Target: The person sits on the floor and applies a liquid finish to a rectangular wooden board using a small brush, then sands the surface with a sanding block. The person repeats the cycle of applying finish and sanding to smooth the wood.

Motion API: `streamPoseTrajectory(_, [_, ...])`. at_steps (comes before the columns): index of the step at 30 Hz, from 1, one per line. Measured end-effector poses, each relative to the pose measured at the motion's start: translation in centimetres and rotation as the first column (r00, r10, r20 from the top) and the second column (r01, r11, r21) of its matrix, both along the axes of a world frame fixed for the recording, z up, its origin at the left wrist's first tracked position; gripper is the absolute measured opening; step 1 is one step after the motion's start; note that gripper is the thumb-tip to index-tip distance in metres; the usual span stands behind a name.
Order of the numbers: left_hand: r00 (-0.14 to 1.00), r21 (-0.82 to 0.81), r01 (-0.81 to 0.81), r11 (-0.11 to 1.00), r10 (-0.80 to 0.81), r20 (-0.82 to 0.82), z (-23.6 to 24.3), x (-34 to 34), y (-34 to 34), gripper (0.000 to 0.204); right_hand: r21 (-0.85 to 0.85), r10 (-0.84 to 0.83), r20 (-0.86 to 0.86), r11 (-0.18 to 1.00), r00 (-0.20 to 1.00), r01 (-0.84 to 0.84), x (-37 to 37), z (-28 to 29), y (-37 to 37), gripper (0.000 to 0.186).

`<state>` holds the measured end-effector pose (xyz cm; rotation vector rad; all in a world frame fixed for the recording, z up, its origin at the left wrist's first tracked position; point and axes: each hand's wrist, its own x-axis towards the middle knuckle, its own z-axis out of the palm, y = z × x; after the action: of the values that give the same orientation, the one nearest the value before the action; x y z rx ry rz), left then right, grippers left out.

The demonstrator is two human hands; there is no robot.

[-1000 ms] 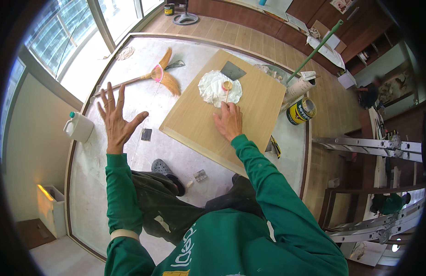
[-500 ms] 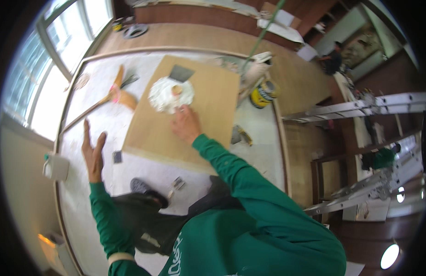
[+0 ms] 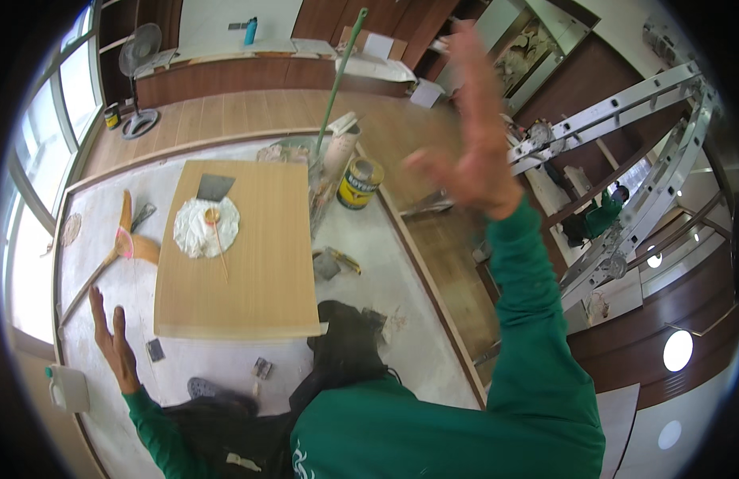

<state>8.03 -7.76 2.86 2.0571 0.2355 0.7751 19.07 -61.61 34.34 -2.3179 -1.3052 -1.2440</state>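
- Left hand [image 3: 114, 343]: lower left of the frame, fingers spread wide, holding nothing, raised over the white floor sheet [image 3: 385, 319] just left of the board's near corner.
- Right hand [image 3: 469, 152]: upper centre-right, raised high, fingers open and blurred, holding nothing.
- Board [image 3: 241, 255]: pale wood, flat on the floor sheet, centre-left.
- Putty [image 3: 206, 227]: white mound on the board's far left part, a thin stick [image 3: 217, 235] lying in it.
- Scraper [image 3: 214, 187]: grey blade at the board's far edge.
- Can [image 3: 358, 183]: yellow, right of the board.
- Ladder [image 3: 649, 160]: right side.
- Jug [image 3: 66, 389]: white, far lower left.
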Motion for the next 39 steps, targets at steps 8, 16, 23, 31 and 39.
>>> streamPoseTrajectory(8, [0.988,-0.035,-0.025,0.999,0.020,-0.151,0.6,-0.5,-0.2,0.063,0.413,0.045,-0.428,0.898,0.903,0.152,-6.8,-10.2,-4.8,0.060])
streamPoseTrajectory(16, [0.953,-0.143,-0.135,0.980,0.089,-0.290,-3.1,-0.2,2.7,0.070,0.023,-0.141,-0.977,0.666,0.157,0.746,-14.7,-42.4,-15.7,0.038])
streamPoseTrajectory(23, [0.887,-0.072,-0.148,0.986,0.100,-0.451,-5.1,-2.2,5.9,0.064,-0.269,0.229,-0.904,0.352,-0.361,0.897,-17.9,-57.6,-19.4,0.045])
streamPoseTrajectory(31, [0.800,0.234,-0.137,0.963,0.246,-0.547,3.4,-7.9,2.0,0.045,-0.444,-0.391,-0.881,0.493,-0.265,0.748,-14.3,-66.3,-19.6,0.102])
streamPoseTrajectory(39, [0.743,0.185,-0.304,0.934,0.355,-0.567,1.8,-12.2,-0.5,0.048,-0.343,-0.252,-0.937,0.525,-0.243,0.779,-14.0,-68.0,-21.0,0.085])
